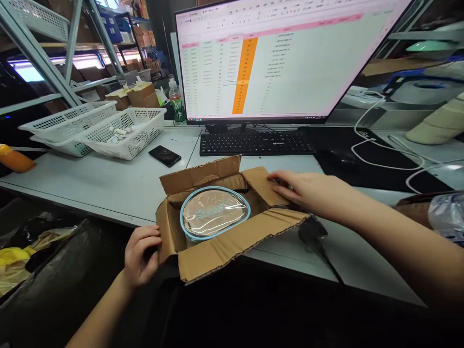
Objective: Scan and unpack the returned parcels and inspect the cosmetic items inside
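Observation:
An opened cardboard box [232, 244] sits at the front edge of the desk, its flaps folded outward. Inside lies an oval pouch [213, 215] with a clear top and light blue piping; brownish contents show through, and pale blue lettering is on it. My left hand [141, 256] has its fingers curled against the box's left side, the thumb lower down. With fingers and thumb, my right hand [295, 191] holds the right end flap. Beside the box, partly under my right forearm, is a dark tool [313, 232] with a thin handle, its kind unclear.
Behind the box stand a black keyboard [257, 143] and a large monitor [290, 63]. A phone [165, 155], white plastic baskets [126, 130] and a green-labelled bottle [177, 104] are on the left. White cable [391, 162] lies over a black mat [337, 162] on the right.

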Demonstrator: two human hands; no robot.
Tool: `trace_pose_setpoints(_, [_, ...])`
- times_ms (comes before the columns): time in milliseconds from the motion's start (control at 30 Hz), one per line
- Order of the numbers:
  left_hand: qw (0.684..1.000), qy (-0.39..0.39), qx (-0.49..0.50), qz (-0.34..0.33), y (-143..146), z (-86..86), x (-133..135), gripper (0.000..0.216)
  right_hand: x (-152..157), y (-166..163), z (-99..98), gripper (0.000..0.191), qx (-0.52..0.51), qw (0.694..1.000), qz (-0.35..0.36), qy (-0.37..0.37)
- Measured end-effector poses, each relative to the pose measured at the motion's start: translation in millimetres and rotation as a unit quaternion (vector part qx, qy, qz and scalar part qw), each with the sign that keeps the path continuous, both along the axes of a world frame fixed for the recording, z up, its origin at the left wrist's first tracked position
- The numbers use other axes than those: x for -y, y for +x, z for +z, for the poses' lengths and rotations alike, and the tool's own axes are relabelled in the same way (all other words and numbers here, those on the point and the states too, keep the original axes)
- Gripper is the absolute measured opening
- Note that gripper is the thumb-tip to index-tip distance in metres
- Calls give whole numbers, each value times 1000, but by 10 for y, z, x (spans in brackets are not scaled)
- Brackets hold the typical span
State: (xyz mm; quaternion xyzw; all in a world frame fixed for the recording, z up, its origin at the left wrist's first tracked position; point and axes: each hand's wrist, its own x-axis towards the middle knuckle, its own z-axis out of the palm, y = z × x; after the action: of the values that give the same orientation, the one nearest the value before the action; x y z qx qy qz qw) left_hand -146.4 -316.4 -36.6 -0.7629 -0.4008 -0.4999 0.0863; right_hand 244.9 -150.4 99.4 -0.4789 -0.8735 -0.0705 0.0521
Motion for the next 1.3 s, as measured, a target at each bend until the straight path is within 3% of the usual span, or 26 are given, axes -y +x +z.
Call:
trace_pose_setpoints(67, [998,-44,-33,4,42,42,43,46,47,-53,38,35,28,995,32,86])
trace_pose_setpoints(133, [994,-83,-75,-6,82,212,66,52,117,-233,142,35,8,988,95,121])
trace_pose_setpoints(267, [955,-209,-201,-63,179,640,79,48,166,-671,333,27,47,986,160,28])
trace_pose_setpoints(333, [941,-239,-233,-52,257,736,72,43,154,-806,339,19,125,980,148,54])
trace_pose_setpoints(467, [965,-165,-202,7,434,629,27,12,91,-850,205,30,185,953,194,141])
trace_pose_setpoints(567, [980,-91,-175,-26,532,477,3,21,5,-787,147,32,192,957,213,50])
trace_pose_setpoints(667, [984,-33,-170,-34,592,397,4,42,-65,-786,185,38,162,977,126,-53])
trace_pose_setpoints(733, [984,-12,-173,-29,622,384,9,46,-73,-847,217,44,159,979,94,-86])
trace_pose_setpoints(867, [985,0,-171,-22,663,375,21,46,-7,-989,204,58,192,970,112,-101])
trace_pose_setpoints(1100, [984,34,-175,-23,718,330,104,41,186,-903,220,61,86,989,92,-73])
trace_pose_setpoints(1200, [979,49,-197,-25,744,347,145,40,243,-833,248,59,5,989,70,-129])
trace_pose_setpoints(1300, [974,62,-217,-33,747,386,157,38,241,-756,214,52,-115,967,81,-212])
